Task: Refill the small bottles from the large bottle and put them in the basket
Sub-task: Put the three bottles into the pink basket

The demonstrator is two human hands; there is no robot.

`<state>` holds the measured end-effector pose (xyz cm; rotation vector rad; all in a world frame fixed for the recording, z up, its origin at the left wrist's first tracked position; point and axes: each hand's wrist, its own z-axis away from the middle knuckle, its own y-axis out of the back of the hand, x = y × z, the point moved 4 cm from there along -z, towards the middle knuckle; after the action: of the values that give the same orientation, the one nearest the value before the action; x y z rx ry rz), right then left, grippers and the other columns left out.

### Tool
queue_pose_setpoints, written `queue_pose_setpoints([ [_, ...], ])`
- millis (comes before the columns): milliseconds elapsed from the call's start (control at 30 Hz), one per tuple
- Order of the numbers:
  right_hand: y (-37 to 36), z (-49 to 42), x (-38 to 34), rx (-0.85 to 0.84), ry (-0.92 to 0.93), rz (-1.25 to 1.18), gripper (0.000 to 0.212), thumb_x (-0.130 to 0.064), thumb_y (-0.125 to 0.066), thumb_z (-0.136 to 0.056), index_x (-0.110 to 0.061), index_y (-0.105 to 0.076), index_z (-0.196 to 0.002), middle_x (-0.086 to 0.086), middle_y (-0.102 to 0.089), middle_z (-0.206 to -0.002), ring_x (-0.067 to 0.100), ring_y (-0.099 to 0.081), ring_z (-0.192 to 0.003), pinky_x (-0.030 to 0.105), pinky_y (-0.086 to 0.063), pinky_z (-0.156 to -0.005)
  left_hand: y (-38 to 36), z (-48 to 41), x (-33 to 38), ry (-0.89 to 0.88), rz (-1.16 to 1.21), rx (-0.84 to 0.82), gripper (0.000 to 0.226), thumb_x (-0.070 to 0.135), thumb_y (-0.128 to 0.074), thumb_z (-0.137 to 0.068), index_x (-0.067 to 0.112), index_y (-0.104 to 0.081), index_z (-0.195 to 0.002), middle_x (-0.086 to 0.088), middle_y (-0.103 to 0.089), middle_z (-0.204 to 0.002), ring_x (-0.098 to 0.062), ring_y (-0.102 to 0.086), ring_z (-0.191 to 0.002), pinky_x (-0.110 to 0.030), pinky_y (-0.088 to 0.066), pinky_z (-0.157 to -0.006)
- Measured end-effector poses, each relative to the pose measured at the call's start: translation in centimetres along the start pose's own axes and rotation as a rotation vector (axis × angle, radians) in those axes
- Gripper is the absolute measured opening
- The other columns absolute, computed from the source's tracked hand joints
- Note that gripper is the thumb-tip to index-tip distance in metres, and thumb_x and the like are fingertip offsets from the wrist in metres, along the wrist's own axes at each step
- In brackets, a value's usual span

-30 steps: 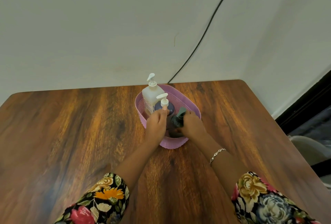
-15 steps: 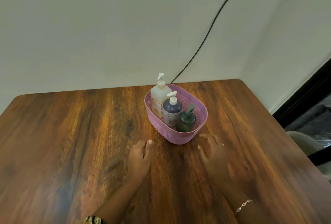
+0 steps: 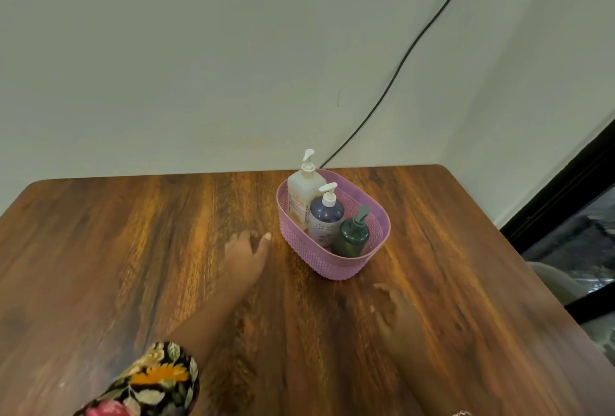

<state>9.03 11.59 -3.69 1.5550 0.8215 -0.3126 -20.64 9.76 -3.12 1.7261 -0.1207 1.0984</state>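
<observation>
Wall [image 3: 199, 49]: plain and pale, fills the upper half of the view.

Table [image 3: 100, 249]: dark wood grain, rounded corners, far edge against the wall.

Basket [image 3: 332, 262]: pink, perforated, oval. It stands on the table at about 1 o'clock from the table's middle, near the far edge, with its long axis running from 11 o'clock to 5 o'clock.

Left hand [image 3: 244, 256]: at 9 o'clock from the basket, near its wall but apart from it. The fingers are loosely extended and the thumb is set off to the side. It holds nothing. Whether it touches the table cannot be told. A floral sleeve [image 3: 156, 382] covers the forearm at 7 o'clock in the view.

Right hand [image 3: 396, 312]: at 5 o'clock from the basket, apart from it. It is blurred. The fingers appear spread over the table and nothing is held.

Large bottle [image 3: 301, 196]: white, with a white pump, upright in the 11 o'clock end of the basket.

Purple bottle [image 3: 324, 219]: small, with a white pump, upright in the middle of the basket and touching the large bottle.

Green bottle [image 3: 351, 237]: small, dark, with a green pump, upright in the 5 o'clock end, just beside the purple bottle.

Cable [image 3: 366, 119]: thin and black. It runs down the wall from 1 o'clock in the view and passes behind the table edge by the basket.
</observation>
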Motion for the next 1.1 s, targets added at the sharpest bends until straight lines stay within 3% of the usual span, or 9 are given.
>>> queue_pose_setpoints([
  [233,2.1,-5.1,0.8,0.038,-0.292,-0.173,0.035,-0.007,-0.070,-0.080,-0.011,-0.056,-0.112,0.002,-0.058,-0.106,0.017,-0.056,-0.096,0.031,-0.047,-0.083,0.2,-4.6,4.1,0.126,0.112,-0.153,0.066,0.051,-0.042,-0.092,0.004,-0.037,-0.138,-0.016,-0.042,-0.139,-0.031,-0.044,-0.124,-0.045,-0.042,-0.100],
  [400,1.8,-7.8,-0.4,-0.056,-0.599,-0.495,0.029,-0.024,-0.067,-0.085,-0.024,-0.047,-0.106,0.002,-0.059,-0.106,0.016,-0.057,-0.090,0.030,-0.048,-0.074,-0.8,-6.7,4.8,0.236,0.190,-0.272,0.075,0.050,-0.044,-0.092,0.006,-0.017,-0.146,-0.016,-0.022,-0.152,-0.033,-0.027,-0.137,-0.047,-0.032,-0.108],
  [500,0.7,-8.8,-0.9,-0.123,-0.747,-0.635,0.056,-0.027,-0.063,-0.087,-0.012,-0.039,-0.136,0.011,-0.045,-0.140,0.030,-0.050,-0.121,0.042,-0.048,-0.093,-1.6,-7.6,4.9,0.267,0.210,-0.339,0.078,0.049,-0.046,-0.091,0.008,-0.010,-0.148,-0.015,-0.016,-0.154,-0.034,-0.024,-0.138,-0.049,-0.030,-0.109],
  [600,-0.5,-9.2,-1.1,-0.143,-0.867,-0.716,0.070,-0.027,-0.064,-0.087,-0.015,-0.027,-0.144,0.009,-0.036,-0.147,0.031,-0.044,-0.127,0.048,-0.048,-0.095,-1.9,-8.7,5.0,0.288,0.204,-0.380,0.081,0.048,-0.052,-0.089,0.011,-0.012,-0.148,-0.013,-0.020,-0.153,-0.034,-0.029,-0.136,-0.050,-0.035,-0.106],
  [700,-1.7,-9.2,-1.3,-0.205,-0.868,-0.757,0.064,-0.017,-0.063,-0.087,-0.019,-0.030,-0.142,0.009,-0.043,-0.140,0.030,-0.048,-0.122,0.053,-0.049,-0.092,-2.4,-9.5,5.6,0.247,0.214,-0.470,0.065,0.034,-0.055,-0.090,0.011,-0.027,-0.143,-0.009,-0.038,-0.143,-0.029,-0.044,-0.124,-0.039,-0.043,-0.097],
  [767,-2.3,-9.1,-1.4,-0.213,-0.852,-0.764,0.062,-0.013,-0.059,-0.089,-0.021,-0.029,-0.142,0.008,-0.044,-0.138,0.031,-0.049,-0.121,0.052,-0.051,-0.089,-2.9,-9.6,6.0,0.249,0.244,-0.530,0.049,0.020,-0.053,-0.092,0.011,-0.035,-0.138,-0.007,-0.052,-0.122,-0.020,-0.055,-0.097,-0.030,-0.046,-0.077],
  [833,-2.6,-9.0,-1.6,-0.197,-0.842,-0.762,0.061,-0.012,-0.056,-0.091,-0.022,-0.027,-0.143,0.008,-0.045,-0.135,0.030,-0.052,-0.116,0.048,-0.054,-0.083,-3.4,-9.8,5.8,0.288,0.303,-0.548,0.049,0.014,-0.054,-0.091,0.013,-0.036,-0.137,-0.007,-0.055,-0.106,-0.016,-0.057,-0.081,-0.031,-0.050,-0.071],
  [1000,-2.9,-9.5,-1.6,-0.146,-0.846,-0.837,0.059,0.011,-0.048,-0.084,-0.019,-0.038,-0.134,0.004,-0.056,-0.100,0.022,-0.060,-0.081,0.044,-0.057,-0.072,-3.7,-9.8,5.5,0.368,0.400,-0.540,0.054,-0.002,-0.049,-0.088,0.014,-0.033,-0.137,-0.016,-0.050,-0.125,-0.033,-0.055,-0.109,-0.041,-0.054,-0.077],
  [1100,-2.9,-9.9,-1.7,-0.101,-0.872,-0.815,0.063,0.017,-0.044,-0.080,-0.014,-0.040,-0.135,0.011,-0.056,-0.111,0.029,-0.062,-0.088,0.043,-0.058,-0.063,-3.5,-9.6,5.6,0.394,0.458,-0.515,0.057,-0.008,-0.047,-0.088,0.015,-0.034,-0.138,-0.016,-0.048,-0.130,-0.037,-0.051,-0.115,-0.046,-0.051,-0.080],
])
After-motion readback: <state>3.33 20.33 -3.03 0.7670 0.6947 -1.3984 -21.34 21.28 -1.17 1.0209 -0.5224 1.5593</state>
